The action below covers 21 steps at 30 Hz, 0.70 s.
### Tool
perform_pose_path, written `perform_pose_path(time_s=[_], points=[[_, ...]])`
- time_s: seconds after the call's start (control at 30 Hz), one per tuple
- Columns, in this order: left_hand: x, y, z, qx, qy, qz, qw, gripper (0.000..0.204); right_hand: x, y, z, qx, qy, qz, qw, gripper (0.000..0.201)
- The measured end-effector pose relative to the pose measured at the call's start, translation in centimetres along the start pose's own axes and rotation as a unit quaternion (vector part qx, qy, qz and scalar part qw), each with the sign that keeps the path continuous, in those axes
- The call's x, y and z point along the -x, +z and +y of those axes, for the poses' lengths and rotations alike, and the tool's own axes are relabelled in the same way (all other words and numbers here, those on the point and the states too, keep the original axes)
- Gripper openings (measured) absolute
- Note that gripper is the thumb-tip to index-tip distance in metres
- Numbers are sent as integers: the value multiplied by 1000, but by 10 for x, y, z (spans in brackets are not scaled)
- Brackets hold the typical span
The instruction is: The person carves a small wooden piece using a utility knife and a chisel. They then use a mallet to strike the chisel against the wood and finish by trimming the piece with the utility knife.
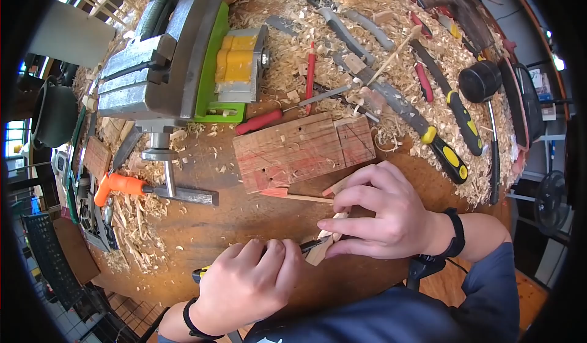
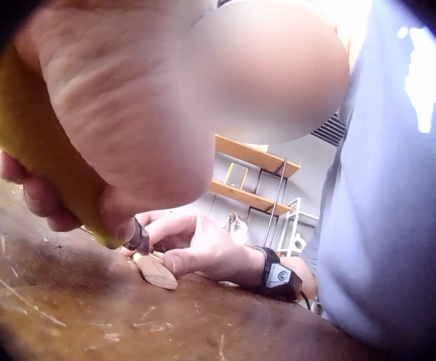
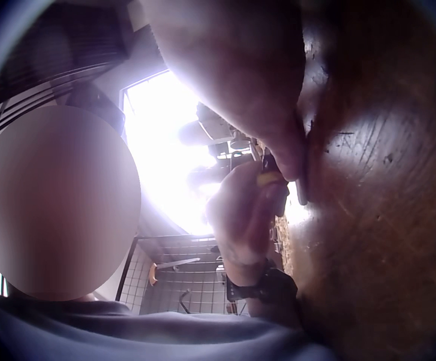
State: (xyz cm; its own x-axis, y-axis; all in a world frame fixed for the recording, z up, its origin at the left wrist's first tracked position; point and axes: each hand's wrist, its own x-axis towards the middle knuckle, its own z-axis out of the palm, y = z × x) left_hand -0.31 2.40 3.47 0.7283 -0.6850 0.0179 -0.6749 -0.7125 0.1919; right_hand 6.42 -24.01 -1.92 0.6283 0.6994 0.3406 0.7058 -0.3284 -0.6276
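Left hand (image 1: 251,279): curled round a yellow-handled knife (image 2: 45,143); in the head view the fist hides most of its handle.
Right hand (image 1: 385,214): fingers and thumb pinch a small wood piece (image 1: 316,256), covering part of it.
Wood piece: between the hands, at the near side of the surface (image 1: 195,233), the dark blade against it; the blade's tip is hard to make out, and the right wrist view is dim.
Just beyond: a red-tipped stick (image 1: 302,197), then a board (image 1: 287,156) with red marks.
Far left: a metal vise (image 1: 137,83), cut off by the frame, and nearer, an orange-handled chisel (image 1: 125,184).
Far right: a black mallet (image 1: 480,82) among wood shavings (image 1: 443,58).
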Motion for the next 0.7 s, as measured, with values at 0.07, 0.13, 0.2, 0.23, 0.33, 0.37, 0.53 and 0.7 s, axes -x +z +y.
perform_pose_path(time_s=[0.07,0.13,0.2,0.23,0.33,0.37,0.53,0.7], points=[[-1,-3,1,-9,0,-6,1000,25,-1,0,0,0,-2,2,1000,45],[-2,-6,0,-19,17,-26,999,25,-1,0,0,2,-3,3,1000,45],[1,0,-3,-6,19,-15,1000,26,0,0,0,2,-5,6,1000,45],[1,3,-5,9,21,-2,1000,27,0,0,1,3,-6,7,1000,44],[1,2,-6,5,30,-5,1000,28,3,-1,1,8,-10,-5,1000,39],[2,1,-7,5,31,-4,1000,28,3,-1,1,9,-10,-4,1000,39],[5,1,-6,4,18,-2,1000,27,3,2,-2,27,-17,0,999,37],[7,3,-8,-15,32,-4,999,28,-1,-1,5,-8,-13,-11,1000,38]])
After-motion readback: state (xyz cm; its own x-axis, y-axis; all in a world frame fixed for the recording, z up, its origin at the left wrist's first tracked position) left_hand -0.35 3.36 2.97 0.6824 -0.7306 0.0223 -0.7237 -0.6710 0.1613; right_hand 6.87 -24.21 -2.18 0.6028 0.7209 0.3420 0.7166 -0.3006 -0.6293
